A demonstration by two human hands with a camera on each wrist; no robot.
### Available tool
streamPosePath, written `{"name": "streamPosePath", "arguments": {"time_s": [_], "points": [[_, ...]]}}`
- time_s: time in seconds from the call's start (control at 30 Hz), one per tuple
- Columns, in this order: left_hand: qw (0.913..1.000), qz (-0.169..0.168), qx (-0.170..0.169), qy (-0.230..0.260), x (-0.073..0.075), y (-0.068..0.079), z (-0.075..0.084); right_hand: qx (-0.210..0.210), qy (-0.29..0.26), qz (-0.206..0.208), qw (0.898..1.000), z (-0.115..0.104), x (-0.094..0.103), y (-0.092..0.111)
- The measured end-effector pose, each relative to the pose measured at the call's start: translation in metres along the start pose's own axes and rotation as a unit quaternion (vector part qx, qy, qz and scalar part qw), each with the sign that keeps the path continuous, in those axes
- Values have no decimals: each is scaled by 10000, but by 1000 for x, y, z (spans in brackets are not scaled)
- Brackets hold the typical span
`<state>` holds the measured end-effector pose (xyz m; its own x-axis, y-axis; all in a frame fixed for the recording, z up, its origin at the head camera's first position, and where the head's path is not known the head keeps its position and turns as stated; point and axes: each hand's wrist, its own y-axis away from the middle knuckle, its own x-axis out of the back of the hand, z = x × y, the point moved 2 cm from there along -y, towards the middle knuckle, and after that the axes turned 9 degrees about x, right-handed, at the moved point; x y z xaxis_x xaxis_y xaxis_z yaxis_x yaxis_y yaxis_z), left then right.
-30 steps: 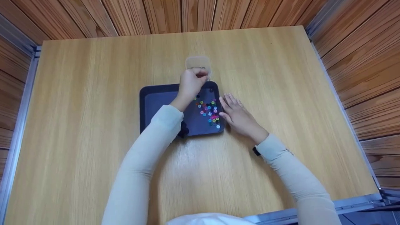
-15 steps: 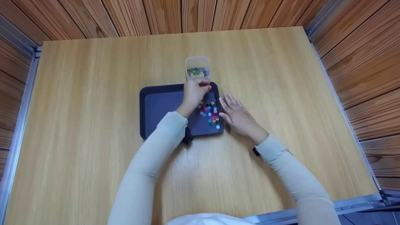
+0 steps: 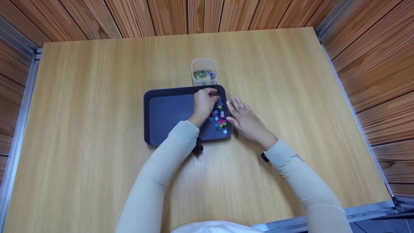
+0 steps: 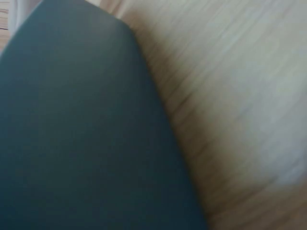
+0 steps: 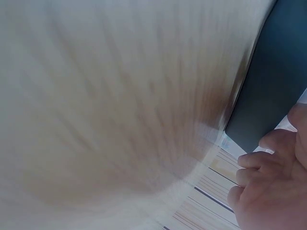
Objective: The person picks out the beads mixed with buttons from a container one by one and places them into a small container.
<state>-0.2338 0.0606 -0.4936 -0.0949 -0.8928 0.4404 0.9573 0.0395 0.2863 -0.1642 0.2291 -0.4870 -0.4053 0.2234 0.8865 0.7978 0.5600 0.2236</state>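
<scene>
A dark blue rectangular tray (image 3: 168,116) lies on the table. Small round coloured pieces (image 3: 221,123), like beads or buttons, are scattered along its right side. My left hand (image 3: 203,103) is over the tray's far right corner, fingers bent toward the thumb. What sits between those fingertips is hidden. My right hand (image 3: 247,122) lies flat by the tray's right wall, fingers straight, fingertips at the rim. The right wrist view shows that hand (image 5: 273,177) near the tray's dark side (image 5: 273,72). The left wrist view catches only the tray wall (image 4: 91,120) and table.
A translucent container (image 3: 204,61) stands just behind the tray, with round glassy pieces (image 3: 202,73) inside. The wooden table (image 3: 97,129) extends on all sides. Panelled walls (image 3: 171,16) rise behind and at the sides. A dark wrist camera (image 3: 198,148) hangs below the left wrist.
My left hand has drawn back from over the container to the tray's far right corner, uncovering the pieces inside the container. My right hand has stayed in place.
</scene>
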Motion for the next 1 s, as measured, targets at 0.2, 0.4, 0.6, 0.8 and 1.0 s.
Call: {"name": "streamPosePath", "arguments": {"time_s": [0.2,0.4,0.6,0.8,1.0], "points": [[9999,23,123,46,-5,-1,-1,-1,-46,15,10000,0,0,0],[9998,78,20,-168,-10,-2,-2,9,-65,62,10000,-1,0,0],[9997,1,-49,-220,-11,-1,-3,97,-15,151,9998,0,-1,0],[9993,-191,215,-222,-10,-2,-4,61,-22,148,9999,-1,0,1],[9915,-564,835,823,-2,1,-6,19,-37,80,10000,-1,1,0]]}}
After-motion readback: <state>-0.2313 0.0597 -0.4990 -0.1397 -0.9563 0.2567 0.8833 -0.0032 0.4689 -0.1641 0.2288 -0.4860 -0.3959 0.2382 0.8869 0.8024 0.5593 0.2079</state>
